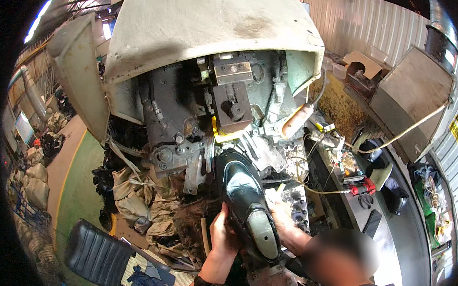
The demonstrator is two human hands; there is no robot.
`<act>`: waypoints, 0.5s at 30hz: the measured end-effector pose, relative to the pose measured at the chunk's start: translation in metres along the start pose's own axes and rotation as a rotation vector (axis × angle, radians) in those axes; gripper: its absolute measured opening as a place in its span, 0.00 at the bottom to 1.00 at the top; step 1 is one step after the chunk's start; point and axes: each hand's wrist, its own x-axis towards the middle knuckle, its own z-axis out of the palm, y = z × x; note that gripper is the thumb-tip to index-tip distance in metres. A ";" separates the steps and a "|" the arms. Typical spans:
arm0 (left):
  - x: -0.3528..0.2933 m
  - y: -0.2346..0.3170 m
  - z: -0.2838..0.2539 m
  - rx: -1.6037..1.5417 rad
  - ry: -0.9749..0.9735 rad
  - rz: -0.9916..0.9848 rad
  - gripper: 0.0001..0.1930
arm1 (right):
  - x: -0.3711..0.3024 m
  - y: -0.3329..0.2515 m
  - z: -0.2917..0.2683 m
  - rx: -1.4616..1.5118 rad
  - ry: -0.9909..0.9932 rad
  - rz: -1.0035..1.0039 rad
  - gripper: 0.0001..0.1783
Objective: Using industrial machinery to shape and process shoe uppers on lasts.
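Observation:
A black leather shoe (240,181) sits with its toe under the yellow-edged part of a large machine (234,98). Inside its opening shows a pale grey-green last (263,234) with a small hole in its top. My left hand (223,232) grips the left side of the shoe near the heel, thumb up along it. On the opposite side my right hand (284,220) is closed against the shoe, its fingertips partly hidden. Bright light falls on the shoe's toe and vamp. Metal arms (199,162) of the machine flank the toe.
A pale hood (212,24) overhangs the machine. On the right a bench (346,209) carries a red tool (365,186), wires and a dark phone-like slab (371,222). Cloth sacks (139,199) and a black padded chair (97,253) are at left.

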 end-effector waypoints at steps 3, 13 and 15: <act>0.020 0.003 -0.014 -0.049 0.136 0.048 0.21 | 0.017 0.008 0.010 0.171 -0.002 0.042 0.10; 0.046 0.016 -0.011 0.031 0.262 -0.007 0.18 | 0.042 0.007 0.017 0.166 0.101 0.097 0.11; 0.044 0.018 -0.011 -0.019 0.237 -0.012 0.19 | 0.039 -0.002 0.023 0.155 0.114 0.133 0.10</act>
